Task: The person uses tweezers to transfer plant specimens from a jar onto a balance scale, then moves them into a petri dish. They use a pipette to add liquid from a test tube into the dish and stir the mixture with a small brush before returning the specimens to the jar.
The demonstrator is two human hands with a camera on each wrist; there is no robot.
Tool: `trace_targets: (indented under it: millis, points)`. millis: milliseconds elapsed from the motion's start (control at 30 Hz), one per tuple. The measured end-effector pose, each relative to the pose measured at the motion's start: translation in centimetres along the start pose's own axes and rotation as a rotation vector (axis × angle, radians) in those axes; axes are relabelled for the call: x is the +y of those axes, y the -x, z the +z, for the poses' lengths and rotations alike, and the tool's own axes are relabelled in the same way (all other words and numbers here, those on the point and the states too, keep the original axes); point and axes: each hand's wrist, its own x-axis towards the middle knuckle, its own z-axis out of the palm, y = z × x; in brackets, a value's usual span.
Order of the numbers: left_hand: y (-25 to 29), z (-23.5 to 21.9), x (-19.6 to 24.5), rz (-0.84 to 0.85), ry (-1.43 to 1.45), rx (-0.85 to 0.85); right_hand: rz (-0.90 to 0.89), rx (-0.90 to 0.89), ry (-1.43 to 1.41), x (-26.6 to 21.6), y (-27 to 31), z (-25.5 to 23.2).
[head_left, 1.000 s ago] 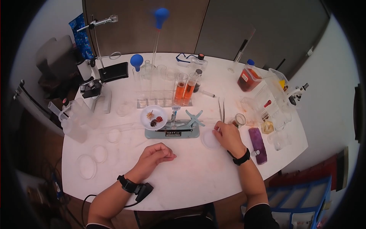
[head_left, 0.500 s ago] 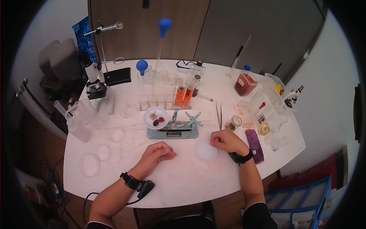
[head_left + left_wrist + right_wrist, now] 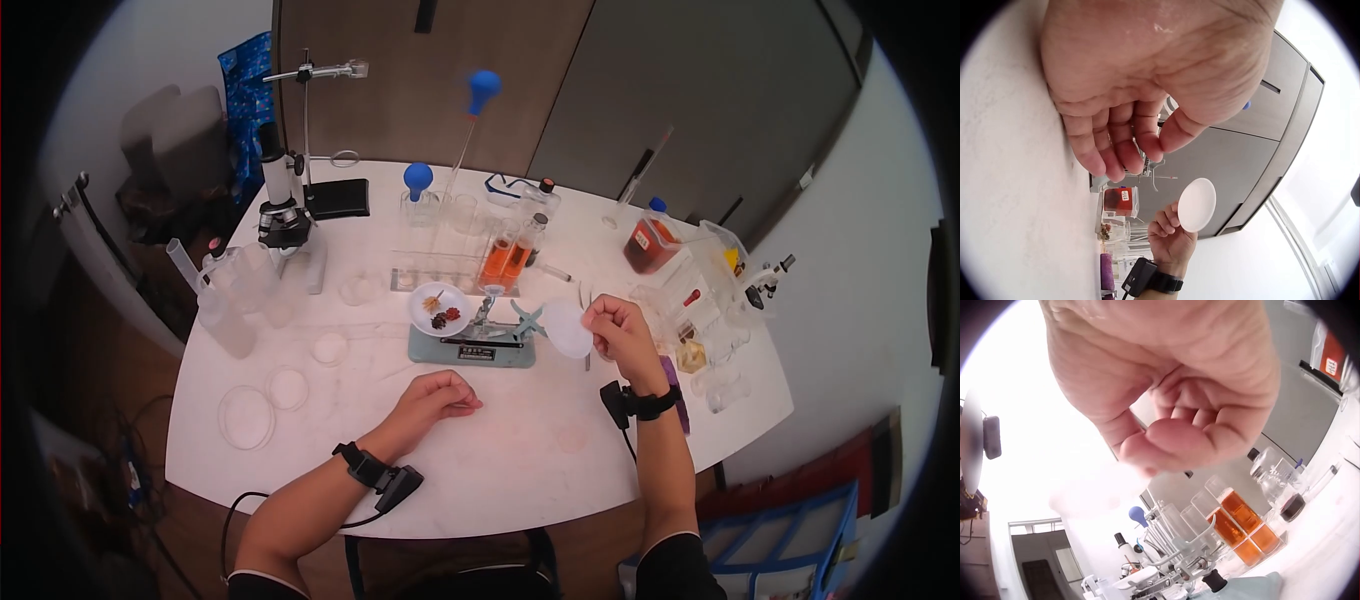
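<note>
While the right hand (image 3: 622, 336) pinches a raised plate (image 3: 566, 331) near the scale (image 3: 440, 350), the left hand (image 3: 428, 404) lies loosely curled, empty; carrying seems underway, next needing care.

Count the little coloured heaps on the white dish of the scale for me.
3 on the dish: a pale yellow heap toward the back left, a red heap at the right, a dark heap at the front. Smaller bits could be hidden.

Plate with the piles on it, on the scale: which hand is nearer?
Left. The left hand is in front of the loaded plate, on the person's side of the scale. The right hand is farther, off to the right, pinching a second plate.
</note>
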Motion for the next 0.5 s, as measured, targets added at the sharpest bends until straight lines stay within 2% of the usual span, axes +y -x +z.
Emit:
trace_targets:
  millis: [267, 500]
  points:
    - [-0.3, -0.4, -0.4, 0.003, -0.016, -0.017, -0.053, 0.082, 0.056, 2.4, -3.6, 1.3]
    - [-0.3, -0.3, -0.3, -0.007, -0.027, -0.007, -0.029, 0.081, 0.072, 3.3, -3.9, 1.9]
